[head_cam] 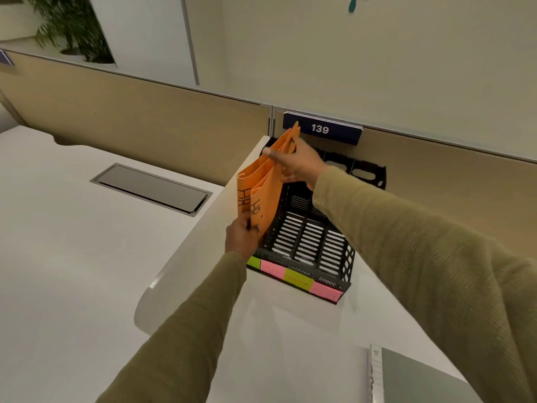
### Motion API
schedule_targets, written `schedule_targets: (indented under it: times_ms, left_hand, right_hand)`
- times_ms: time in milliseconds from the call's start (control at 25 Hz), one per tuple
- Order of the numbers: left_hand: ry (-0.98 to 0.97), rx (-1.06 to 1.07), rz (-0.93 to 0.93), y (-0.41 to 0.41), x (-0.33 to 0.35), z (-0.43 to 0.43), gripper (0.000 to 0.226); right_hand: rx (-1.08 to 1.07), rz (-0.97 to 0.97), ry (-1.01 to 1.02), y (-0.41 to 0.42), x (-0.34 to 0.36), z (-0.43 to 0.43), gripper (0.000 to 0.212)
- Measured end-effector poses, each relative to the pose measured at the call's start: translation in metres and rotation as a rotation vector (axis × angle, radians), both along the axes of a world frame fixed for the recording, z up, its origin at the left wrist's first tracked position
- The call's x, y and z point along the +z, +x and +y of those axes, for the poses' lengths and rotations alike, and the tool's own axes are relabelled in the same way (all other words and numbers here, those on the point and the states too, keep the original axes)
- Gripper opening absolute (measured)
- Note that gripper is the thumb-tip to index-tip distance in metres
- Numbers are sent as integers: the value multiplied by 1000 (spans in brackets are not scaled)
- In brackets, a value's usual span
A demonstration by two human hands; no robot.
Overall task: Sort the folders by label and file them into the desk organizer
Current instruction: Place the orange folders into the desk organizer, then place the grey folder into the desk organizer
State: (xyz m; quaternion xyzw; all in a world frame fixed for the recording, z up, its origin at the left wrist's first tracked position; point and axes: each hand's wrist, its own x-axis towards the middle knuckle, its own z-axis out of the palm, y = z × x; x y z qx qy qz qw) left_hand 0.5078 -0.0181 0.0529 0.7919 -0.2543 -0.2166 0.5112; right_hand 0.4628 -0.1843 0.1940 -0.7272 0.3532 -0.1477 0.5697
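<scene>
Two orange folders [263, 186] marked "HR" stand upright in the leftmost slot of a black slotted desk organizer [308, 237]. My left hand [241, 237] pinches their lower near corner. My right hand [296, 164] grips their top far edge, with the forefinger stretched out along it. Green and pink sticky labels [290, 276] run across the organizer's front lip. The other slots hold nothing.
A grey folder with a white spine [406, 379] lies at the bottom right of the white desk [284, 330]. A metal cable hatch [151, 187] is set in the neighbouring desk on the left. A beige partition with a "139" plate [321, 128] stands right behind the organizer.
</scene>
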Motion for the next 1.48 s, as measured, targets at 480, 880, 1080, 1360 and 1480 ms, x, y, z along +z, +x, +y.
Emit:
schedule_targets:
  times_ms: [480, 880, 1080, 1360, 1480]
  left_hand:
    - [-17, 179, 58, -48, -41, 32, 18]
    - [247, -180, 88, -217, -83, 83, 19]
    - [517, -423, 232, -313, -108, 109, 33]
    - [661, -311, 320, -390, -106, 123, 45]
    - [637, -244, 414, -400, -100, 122, 55]
  right_hand:
    - [-109, -60, -23, -79, -44, 44, 77]
    - [-114, 235, 90, -293, -155, 144, 46]
    - [-223, 587, 28, -437, -203, 188, 57]
    - [-298, 739, 137, -571, -225, 226, 75]
    - [-274, 672, 156, -579, -222, 233, 78]
